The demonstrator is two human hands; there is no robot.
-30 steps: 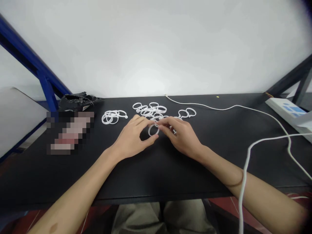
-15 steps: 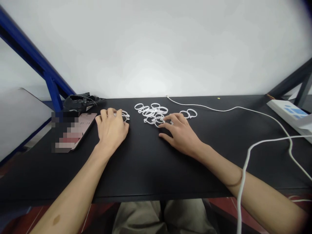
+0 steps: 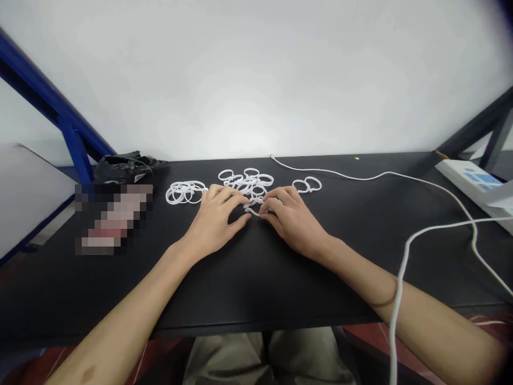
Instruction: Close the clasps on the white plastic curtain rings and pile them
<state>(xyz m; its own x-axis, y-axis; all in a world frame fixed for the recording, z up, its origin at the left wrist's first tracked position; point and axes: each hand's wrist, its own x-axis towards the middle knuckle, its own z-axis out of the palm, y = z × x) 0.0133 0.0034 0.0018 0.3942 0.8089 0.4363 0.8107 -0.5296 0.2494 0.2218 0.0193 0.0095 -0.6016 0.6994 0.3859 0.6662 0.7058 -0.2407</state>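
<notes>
A heap of white rings with small eyelets (image 3: 246, 184) lies in the middle of the black table. At its near edge is one white ring (image 3: 253, 210), between my two hands. My right hand (image 3: 290, 216) has its thumb and fingertips closed on the right side of that ring. My left hand (image 3: 216, 219) is open, its thumb and forefinger apart, with the tips at the ring's left side. Beside my left hand lies a looser pile of white rings (image 3: 183, 192). Two more rings (image 3: 310, 184) lie behind my right hand, linked or touching; I cannot tell which.
A pixelated phone (image 3: 116, 219) lies at the left, in front of a crumpled black plastic bag (image 3: 124, 167). A white cable (image 3: 409, 240) crosses over my right forearm and runs along the table's right side. A white box (image 3: 473, 182) stands at the far right.
My left hand has moved right, off the left pile of rings, to the ring near my right hand. My right hand has closed on that ring and drawn it slightly nearer.
</notes>
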